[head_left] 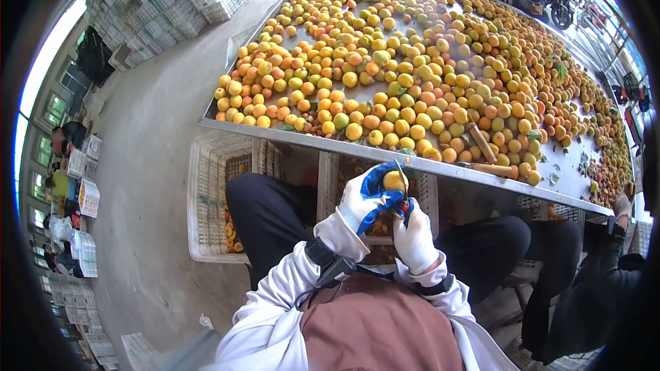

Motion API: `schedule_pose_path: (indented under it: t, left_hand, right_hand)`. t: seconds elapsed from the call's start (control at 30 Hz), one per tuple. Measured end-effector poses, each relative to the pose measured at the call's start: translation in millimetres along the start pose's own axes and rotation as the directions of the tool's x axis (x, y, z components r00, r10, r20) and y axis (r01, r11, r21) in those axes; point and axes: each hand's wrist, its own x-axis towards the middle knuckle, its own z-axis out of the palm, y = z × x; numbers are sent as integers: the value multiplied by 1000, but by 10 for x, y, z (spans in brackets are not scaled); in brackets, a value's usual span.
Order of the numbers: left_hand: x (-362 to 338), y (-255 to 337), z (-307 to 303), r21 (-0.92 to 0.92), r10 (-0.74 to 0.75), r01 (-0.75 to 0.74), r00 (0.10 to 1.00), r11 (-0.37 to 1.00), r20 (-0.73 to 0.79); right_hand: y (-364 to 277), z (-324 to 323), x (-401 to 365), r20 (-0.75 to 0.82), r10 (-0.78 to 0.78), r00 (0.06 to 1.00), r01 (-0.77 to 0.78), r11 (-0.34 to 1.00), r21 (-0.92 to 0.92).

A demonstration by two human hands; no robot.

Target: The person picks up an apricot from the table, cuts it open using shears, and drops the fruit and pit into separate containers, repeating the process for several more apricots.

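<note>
My left hand [368, 196], in a white glove with a blue coated palm, is closed around a yellow-orange apricot [393, 181]. A small knife [401, 173] is gripped in my gloved right hand [414, 237]; its thin blade points up against the apricot's right side. The knife's handle, partly red, is mostly hidden by my fingers. Both hands are close together above my lap, just in front of the metal table's near edge [309, 141]. Many apricots [385, 62] are spread over that table. Two wooden-handled tools [481, 143] lie among them near the edge.
White plastic crates [199, 227] stand under the table, with cut apricot pieces in the left one. A co-worker's dark sleeve [601, 268] and gloved hand [622, 206] are at the right. Other people sit at the far side. Stacked crates [165, 0] stand back left.
</note>
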Motion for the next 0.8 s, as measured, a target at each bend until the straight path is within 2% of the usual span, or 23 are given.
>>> schedule_pose_path:
  t: [0.03, 0.07, 0.13, 0.2, 0.3, 0.37, 0.4, 0.47, 0.5, 0.53, 0.57, 0.6, 0.63, 0.73, 0.8]
  left_hand:
    - [-27, 4, 53, -118, -34, 31, 999, 993, -16]
    - [-34, -27, 85, -116, -35, 33, 999, 993, -14]
    - [-35, -94, 162, -336, -206, 168, 975, 927, -83]
    - [-19, -129, 201, -341, -238, 181, 963, 922, -131]
    - [41, -235, 162, -245, -248, 200, 951, 948, -183]
    - [124, -342, 77, 49, -113, 123, 977, 991, -179]
    - [130, -354, 57, 48, -114, 125, 977, 991, -181]
    - [137, -347, 21, 141, -95, 130, 968, 981, -233]
    - [143, -339, 10, 140, -97, 133, 967, 981, -236]
    - [145, -335, -2, 204, -84, 140, 962, 969, -260]
    - [140, -332, -8, 265, -72, 151, 956, 952, -284]
    - [137, -336, -13, 325, -60, 163, 950, 932, -306]
    - [168, -448, -104, 368, -7, 115, 960, 923, -281]
    - [164, -444, -97, 274, -28, 100, 966, 957, -256]
    - [177, -476, -115, 296, -14, 88, 969, 951, -245]
  right_hand:
    - [-18, -4, -4, 19, 23, 1000, -23, 1000, -18]
    - [-28, 28, -5, 17, 24, 1000, -24, 1000, -17]
    - [-11, 113, -5, -95, 14, 995, -15, 1000, -5]
    - [76, 132, -8, -86, 13, 996, -11, 1000, 27]
    - [91, 122, -49, -50, 27, 998, -28, 1000, -3]
    - [6, 129, -45, -18, 119, 993, -119, 993, 14]
    - [29, 142, -51, -16, 120, 993, -120, 993, 14]
    - [137, 216, -53, -13, 67, 998, -61, 960, 273]
    - [181, 279, -39, -57, 3, 998, 18, 932, 362]
    - [232, 264, -62, -53, 8, 999, 12, 932, 363]
    - [225, 198, -57, 110, 139, 984, -175, 852, 493]
    - [221, 163, -49, 285, 239, 928, -366, 730, 577]
    - [222, 186, -48, 288, 240, 927, -372, 679, 633]
    - [52, 35, 3, 518, 383, 764, -642, 372, 671]
    - [71, -25, -4, 591, 312, 744, -667, 304, 680]
